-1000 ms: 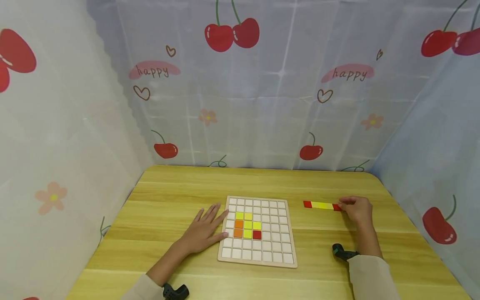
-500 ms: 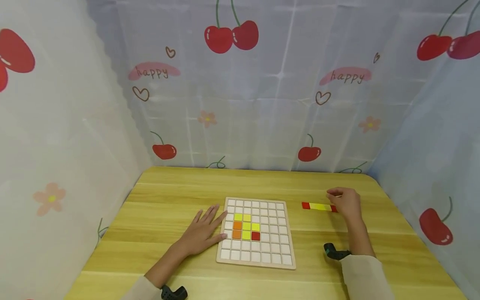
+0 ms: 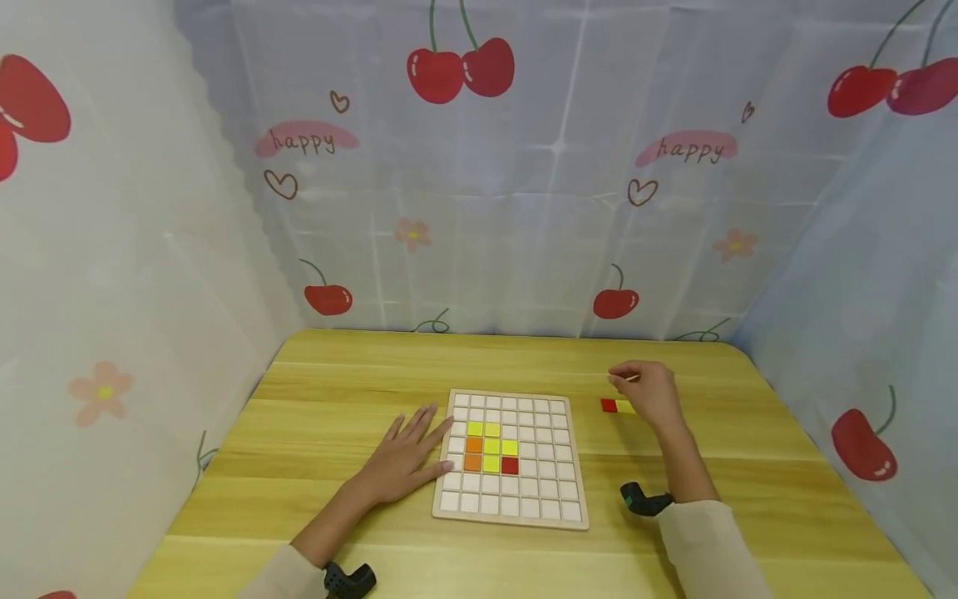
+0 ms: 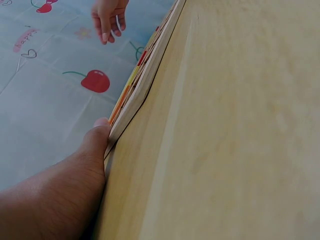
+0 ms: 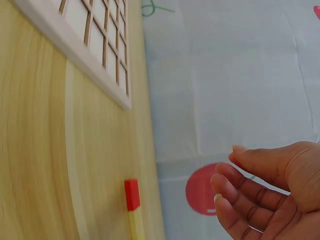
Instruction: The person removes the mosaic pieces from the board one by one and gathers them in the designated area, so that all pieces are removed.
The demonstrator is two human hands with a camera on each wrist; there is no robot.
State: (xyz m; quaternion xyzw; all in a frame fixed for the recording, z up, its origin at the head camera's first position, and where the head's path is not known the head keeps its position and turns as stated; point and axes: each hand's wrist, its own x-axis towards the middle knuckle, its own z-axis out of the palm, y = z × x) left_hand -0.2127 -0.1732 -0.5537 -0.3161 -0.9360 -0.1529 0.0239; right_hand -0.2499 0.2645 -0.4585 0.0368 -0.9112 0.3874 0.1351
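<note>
Tile row lies at two o'clock of the board that the straight-fingered left hand touches; the right hand, fingers loose and empty, has released the row's three-o'clock end, which seems set

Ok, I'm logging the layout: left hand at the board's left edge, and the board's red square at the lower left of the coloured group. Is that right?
No: the head view shows the red square at the lower right of the coloured group. The left hand is at the left edge of the board.
</note>
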